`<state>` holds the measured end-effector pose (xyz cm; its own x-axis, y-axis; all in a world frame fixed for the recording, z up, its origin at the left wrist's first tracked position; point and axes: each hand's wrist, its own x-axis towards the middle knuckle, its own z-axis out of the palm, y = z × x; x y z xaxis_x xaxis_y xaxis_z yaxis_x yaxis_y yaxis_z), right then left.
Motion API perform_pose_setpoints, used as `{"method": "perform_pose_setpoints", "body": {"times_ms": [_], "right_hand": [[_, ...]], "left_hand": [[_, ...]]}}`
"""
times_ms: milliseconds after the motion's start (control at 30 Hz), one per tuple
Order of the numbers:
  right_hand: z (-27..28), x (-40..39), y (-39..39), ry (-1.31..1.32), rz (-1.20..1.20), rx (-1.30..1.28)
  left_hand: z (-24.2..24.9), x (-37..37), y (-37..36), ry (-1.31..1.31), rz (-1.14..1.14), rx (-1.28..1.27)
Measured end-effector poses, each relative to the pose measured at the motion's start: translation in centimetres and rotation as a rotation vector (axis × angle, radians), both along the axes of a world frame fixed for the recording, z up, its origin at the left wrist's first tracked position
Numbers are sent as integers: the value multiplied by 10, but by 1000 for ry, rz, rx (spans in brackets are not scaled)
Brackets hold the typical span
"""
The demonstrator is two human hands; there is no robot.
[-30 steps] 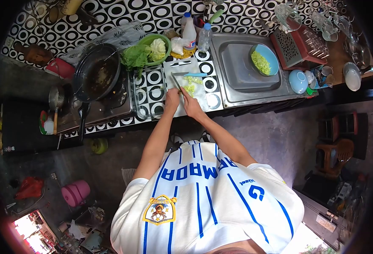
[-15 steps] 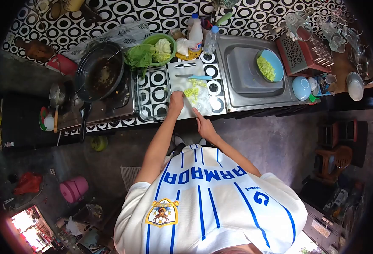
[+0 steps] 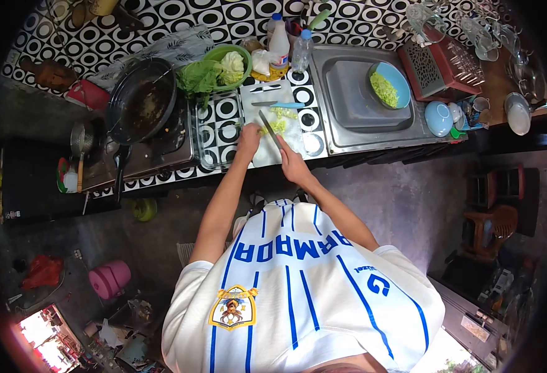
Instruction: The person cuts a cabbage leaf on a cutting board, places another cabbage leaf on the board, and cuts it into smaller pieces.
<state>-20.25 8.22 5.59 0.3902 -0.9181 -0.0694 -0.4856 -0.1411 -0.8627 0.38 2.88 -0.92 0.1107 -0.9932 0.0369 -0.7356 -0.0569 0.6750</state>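
On the white cutting board (image 3: 262,156), chopped pale green cabbage (image 3: 278,125) lies in small piles. My right hand (image 3: 294,165) is closed around a knife (image 3: 270,128), its blade slanting up and left across the cabbage. My left hand (image 3: 248,139) rests at the board's left side with fingers curled against the cabbage edge. What is pinched under those fingers is hidden. A blue-handled knife (image 3: 286,104) lies across the board just beyond the cabbage.
To the left, a dark wok (image 3: 142,102) stands on the stove. A green basin (image 3: 247,59) holds leafy cabbage (image 3: 231,68) behind the board. Bottles (image 3: 279,43) stand beside it. Right, a blue bowl (image 3: 403,87) with shredded cabbage sits over the metal sink (image 3: 348,144).
The knife has lifted and moved left, with more of its blade now showing. My left hand stays beside the cabbage. The whole view has shifted slightly.
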Motion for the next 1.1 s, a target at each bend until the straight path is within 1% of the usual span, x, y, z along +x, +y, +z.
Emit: {"method": "perform_pose_setpoints", "body": {"times_ms": [67, 133, 200, 300, 400, 433, 633, 733, 800, 900, 1000, 1033, 1100], "right_hand": [[-1, 13, -7, -31, 6, -13], [-15, 24, -15, -20, 6, -55], [-25, 34, -22, -22, 10, -102], [-27, 40, -29, 8, 13, -20], [-30, 43, -31, 10, 32, -105], [-31, 42, -29, 35, 28, -96], [-24, 15, 3, 135, 49, -67], [-21, -12, 30, 181, 44, -37], [-19, -14, 35, 236, 53, -17], [-12, -20, 26, 148, 36, 4], [-2, -17, 22, 99, -47, 99], [-2, -14, 19, 99, -40, 67], [3, -5, 12, 100, -25, 5]], "left_hand": [[1, -4, 1, -22, -22, -17], [-6, -7, 1, -49, -22, -34], [-5, -9, 0, -61, 0, 7], [1, -13, 2, -55, 36, 24], [5, -17, 4, -46, 65, 18], [8, -18, 5, -43, 75, 16], [0, -16, 5, -80, 53, -35], [-1, -17, 4, -79, 54, 48], [-7, -12, 1, -84, 52, 43], [-7, -6, -3, -22, 18, 39], [-8, 1, -4, 90, 62, -16], [-9, 2, -3, 77, 57, -22], [-10, -2, -1, -10, 119, 18]]}}
